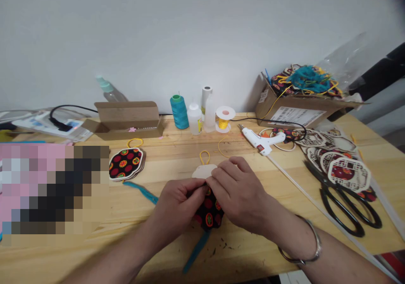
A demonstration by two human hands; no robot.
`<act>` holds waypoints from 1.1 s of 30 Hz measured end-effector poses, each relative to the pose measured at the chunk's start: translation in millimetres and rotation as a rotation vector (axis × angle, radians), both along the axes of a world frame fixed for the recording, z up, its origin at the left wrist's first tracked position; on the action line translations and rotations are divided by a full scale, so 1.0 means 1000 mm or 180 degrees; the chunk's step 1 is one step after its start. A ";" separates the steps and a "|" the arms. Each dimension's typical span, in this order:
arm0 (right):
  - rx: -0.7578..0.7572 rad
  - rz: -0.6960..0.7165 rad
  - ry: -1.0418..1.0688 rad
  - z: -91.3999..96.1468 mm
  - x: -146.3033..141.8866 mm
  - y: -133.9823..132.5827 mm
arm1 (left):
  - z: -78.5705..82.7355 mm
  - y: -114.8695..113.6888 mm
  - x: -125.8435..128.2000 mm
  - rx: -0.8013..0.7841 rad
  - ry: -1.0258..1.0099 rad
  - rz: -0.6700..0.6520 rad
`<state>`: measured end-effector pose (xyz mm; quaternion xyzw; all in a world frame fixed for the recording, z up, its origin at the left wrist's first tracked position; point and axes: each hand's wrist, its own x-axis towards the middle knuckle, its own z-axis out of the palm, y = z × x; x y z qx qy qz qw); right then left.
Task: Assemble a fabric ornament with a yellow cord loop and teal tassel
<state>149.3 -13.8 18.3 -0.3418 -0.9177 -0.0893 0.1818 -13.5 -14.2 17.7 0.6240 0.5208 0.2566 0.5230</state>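
In the head view, both my hands meet at the middle of the table. My left hand point(182, 202) pinches the edge of a black fabric piece point(209, 216) patterned with red and orange flowers. From the other side, the curled fingers of my right hand point(242, 191) press on the same piece, hiding part of it. Just beyond, a pale scalloped plate point(202, 172) lies partly under my fingers, with a yellow cord loop point(205, 156) at its top. A teal tassel point(196, 252) hangs toward me from the fabric's lower end.
Stacked finished-looking ornaments point(125, 164) sit left, near an open cardboard box point(126, 121). Behind stand teal thread point(179, 112), bottles point(195, 119) and a yellow cord spool point(224, 121). To the right are a glue gun point(262, 140), black scissors point(340, 199), cut-out frames point(349, 174) and a filled carton point(294, 111).
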 end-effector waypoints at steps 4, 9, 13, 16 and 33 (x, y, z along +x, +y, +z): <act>-0.0065 -0.0113 0.0081 -0.002 -0.001 -0.002 | 0.000 0.000 -0.001 0.0131 -0.0010 0.0005; -0.0261 -0.0286 0.0492 -0.007 0.000 0.000 | 0.000 0.000 -0.002 0.0064 -0.0068 -0.0004; -0.0526 -0.0468 0.0881 -0.009 -0.001 0.001 | 0.001 0.001 -0.003 -0.0147 -0.0201 0.0085; -0.0669 -0.0535 0.1180 -0.006 -0.004 0.001 | -0.001 0.001 -0.003 -0.0312 -0.0305 0.0152; -0.0817 -0.0476 0.1840 -0.001 0.005 0.013 | 0.000 0.003 -0.005 -0.1094 -0.0769 0.0644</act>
